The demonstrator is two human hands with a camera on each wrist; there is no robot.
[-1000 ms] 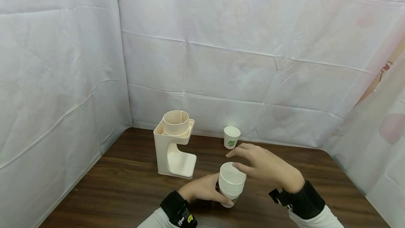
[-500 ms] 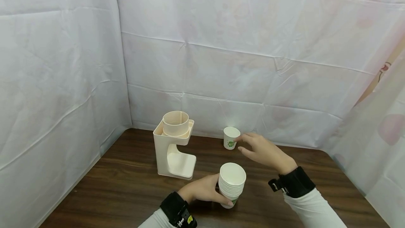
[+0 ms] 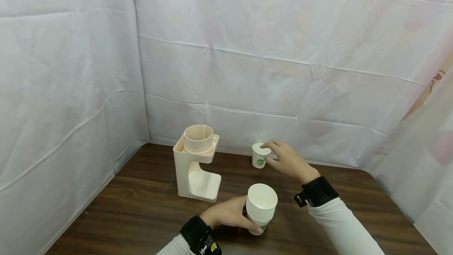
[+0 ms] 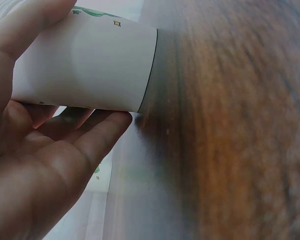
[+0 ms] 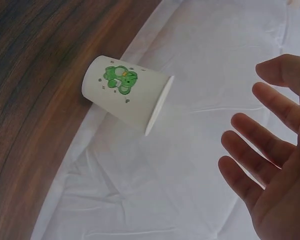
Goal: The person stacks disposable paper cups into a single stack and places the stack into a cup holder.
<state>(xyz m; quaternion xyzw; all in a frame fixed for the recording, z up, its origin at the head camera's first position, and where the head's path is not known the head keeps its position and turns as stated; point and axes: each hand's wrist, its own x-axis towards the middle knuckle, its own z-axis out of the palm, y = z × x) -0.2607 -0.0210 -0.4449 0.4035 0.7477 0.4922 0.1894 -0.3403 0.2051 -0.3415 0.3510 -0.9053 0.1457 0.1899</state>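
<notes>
A stack of nested white paper cups (image 3: 262, 204) stands upright near the front of the table, and my left hand (image 3: 231, 213) grips its lower part. In the left wrist view, the thumb and fingers (image 4: 107, 132) curl round the bottom cup (image 4: 100, 65), whose base is at the tabletop. A single paper cup (image 3: 259, 159) with a green bear print stands upright at the back. My right hand (image 3: 288, 159) overlaps its rim in the head view. The right wrist view has the fingers spread and relaxed, apart from the cup (image 5: 125, 95), holding nothing.
A cream-coloured plastic stand (image 3: 182, 174) with a round holder (image 3: 198, 145) on top is left of the cups. White cloth (image 3: 226, 74) hangs behind and along the sides of the dark wooden table (image 3: 141, 207).
My right hand has moved from over the cup stack back towards the single cup at the rear. The left hand keeps its grip on the stack in the same place.
</notes>
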